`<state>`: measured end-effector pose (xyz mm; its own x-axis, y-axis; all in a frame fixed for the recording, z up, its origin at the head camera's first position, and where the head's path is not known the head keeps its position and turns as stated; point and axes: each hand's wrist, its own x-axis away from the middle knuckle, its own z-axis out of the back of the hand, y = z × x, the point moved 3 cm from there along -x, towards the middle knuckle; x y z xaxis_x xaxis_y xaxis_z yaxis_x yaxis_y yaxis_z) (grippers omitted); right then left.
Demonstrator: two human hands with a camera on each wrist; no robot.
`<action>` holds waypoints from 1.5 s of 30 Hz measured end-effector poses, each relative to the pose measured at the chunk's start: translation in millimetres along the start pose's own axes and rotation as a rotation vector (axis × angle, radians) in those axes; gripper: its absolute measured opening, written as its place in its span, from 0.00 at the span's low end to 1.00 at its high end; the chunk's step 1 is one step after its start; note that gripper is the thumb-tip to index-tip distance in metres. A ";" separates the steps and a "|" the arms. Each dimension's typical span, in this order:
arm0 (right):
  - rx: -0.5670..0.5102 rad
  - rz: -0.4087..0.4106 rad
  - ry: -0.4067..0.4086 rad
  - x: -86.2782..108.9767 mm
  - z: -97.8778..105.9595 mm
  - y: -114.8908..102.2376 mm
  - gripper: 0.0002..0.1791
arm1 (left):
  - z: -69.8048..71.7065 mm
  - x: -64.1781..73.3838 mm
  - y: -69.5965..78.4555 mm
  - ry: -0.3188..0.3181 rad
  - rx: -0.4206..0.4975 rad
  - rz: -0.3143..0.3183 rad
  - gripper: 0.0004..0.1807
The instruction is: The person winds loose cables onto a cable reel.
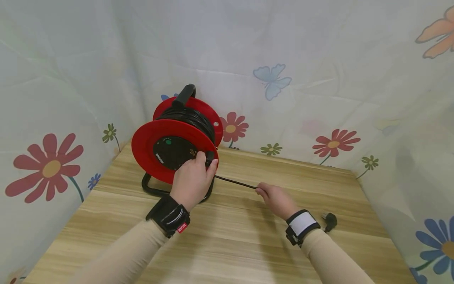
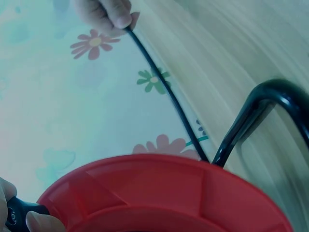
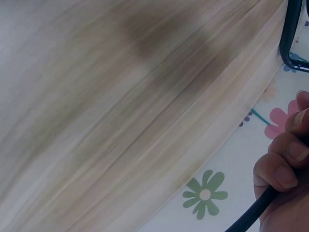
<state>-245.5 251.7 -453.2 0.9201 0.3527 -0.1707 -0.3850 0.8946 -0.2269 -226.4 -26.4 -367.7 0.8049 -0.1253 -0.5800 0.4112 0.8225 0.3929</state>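
Note:
A red cable reel [image 1: 147, 154] with black cable [image 1: 191, 118] wound on its drum stands upright at the left of the table. My left hand [image 1: 193, 177] pinches the small black crank knob [image 1: 210, 157] near the right edge of the reel's front disc; the knob [image 2: 18, 215] also shows at the lower left of the left wrist view. A length of cable runs taut from the reel to my right hand [image 1: 278, 199], whose fingers are curled round it. In the right wrist view the cable passes through the curled fingers [image 3: 285, 176].
The black plug [image 1: 331, 221] lies on the wooden table [image 1: 227, 244] just beyond my right wrist. Below the reel is its black tube stand [image 1: 152, 191], and a black carrying handle [image 1: 184, 96] tops it. Flower-printed cloth [image 1: 301, 106] walls the table's back and sides.

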 end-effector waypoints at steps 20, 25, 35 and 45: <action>0.002 0.057 -0.014 -15.8 -13.1 -17.2 0.06 | -27.0 20.8 -6.1 -0.036 -0.029 -0.028 0.17; -0.004 0.053 -0.021 -17.5 -14.5 -20.7 0.06 | -31.4 24.8 -8.9 -0.028 -0.016 -0.033 0.17; -0.008 0.058 -0.008 -18.1 -15.6 -25.6 0.06 | -36.9 28.4 -9.9 -0.062 -0.028 -0.022 0.18; -0.085 -0.079 -0.100 -4.2 6.8 -9.1 0.08 | -40.7 34.0 -16.8 -0.106 -0.004 0.026 0.18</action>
<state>-245.3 244.0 -443.8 0.9487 0.3115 -0.0534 -0.3119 0.8957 -0.3168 -223.4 -22.0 -423.1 0.8562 -0.1616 -0.4907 0.3879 0.8284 0.4041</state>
